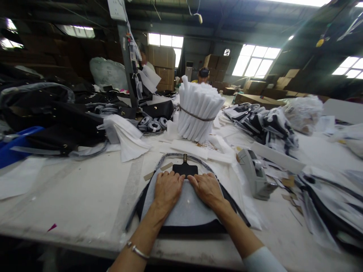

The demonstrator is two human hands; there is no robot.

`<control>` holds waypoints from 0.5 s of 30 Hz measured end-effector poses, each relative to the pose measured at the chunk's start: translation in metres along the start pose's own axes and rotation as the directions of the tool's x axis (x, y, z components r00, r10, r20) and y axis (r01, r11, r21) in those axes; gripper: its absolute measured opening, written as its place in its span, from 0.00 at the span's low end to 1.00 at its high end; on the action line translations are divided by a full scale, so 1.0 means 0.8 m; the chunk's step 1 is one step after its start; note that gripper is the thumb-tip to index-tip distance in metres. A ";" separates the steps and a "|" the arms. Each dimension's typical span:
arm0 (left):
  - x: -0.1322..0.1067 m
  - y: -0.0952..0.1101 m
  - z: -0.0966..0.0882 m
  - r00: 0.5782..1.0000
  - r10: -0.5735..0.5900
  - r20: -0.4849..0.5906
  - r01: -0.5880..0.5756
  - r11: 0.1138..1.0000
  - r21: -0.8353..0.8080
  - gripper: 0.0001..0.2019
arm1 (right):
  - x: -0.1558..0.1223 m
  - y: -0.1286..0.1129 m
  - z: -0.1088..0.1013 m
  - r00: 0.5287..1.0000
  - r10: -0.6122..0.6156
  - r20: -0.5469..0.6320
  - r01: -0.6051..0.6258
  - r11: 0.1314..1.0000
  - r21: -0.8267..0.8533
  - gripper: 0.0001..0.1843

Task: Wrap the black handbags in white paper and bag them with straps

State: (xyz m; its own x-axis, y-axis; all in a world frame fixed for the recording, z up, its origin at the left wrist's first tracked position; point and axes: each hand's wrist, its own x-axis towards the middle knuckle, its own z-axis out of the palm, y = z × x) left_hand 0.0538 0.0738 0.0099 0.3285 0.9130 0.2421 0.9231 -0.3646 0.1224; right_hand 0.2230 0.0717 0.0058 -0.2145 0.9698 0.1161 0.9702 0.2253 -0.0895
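A black handbag [195, 229] lies flat on the table in front of me, with a pale grey sheet [188, 211] over its face. My left hand [168, 189] and my right hand [206, 189] grip its far edge, fingers bent over it and partly hidden, thumbs pointing toward each other. Between them sits a black tab [185, 169] with a small metal clasp at its tip. A wrapped handle [170, 155] arches beyond the tab. Strips of tan card [155, 172] lie beside the left hand.
A tied bundle of white foam sheets [198, 111] stands behind the bag. At right are a grey tape dispenser [255, 175] and another black bag [326, 215]. Black bags [59, 124] pile up at left by a blue object [17, 145]. Two people are farther back.
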 end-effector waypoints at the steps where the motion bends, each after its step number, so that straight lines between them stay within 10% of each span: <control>1: 0.000 0.000 0.000 1.000 -0.001 0.006 0.001 1.000 0.001 0.15 | 0.001 0.000 -0.001 1.000 0.003 0.009 -0.003 1.000 -0.008 0.32; 15: 0.004 0.002 0.011 0.998 -0.060 -0.015 0.060 0.998 -0.008 0.20 | 0.014 0.004 0.005 0.983 0.182 0.015 -0.182 0.982 0.052 0.24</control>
State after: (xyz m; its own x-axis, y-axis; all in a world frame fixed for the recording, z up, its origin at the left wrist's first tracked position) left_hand 0.0584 0.0778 0.0026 0.2693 0.9305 0.2483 0.9395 -0.3105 0.1446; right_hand 0.2232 0.0837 0.0026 -0.0362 0.9959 0.0833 0.9859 0.0493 -0.1602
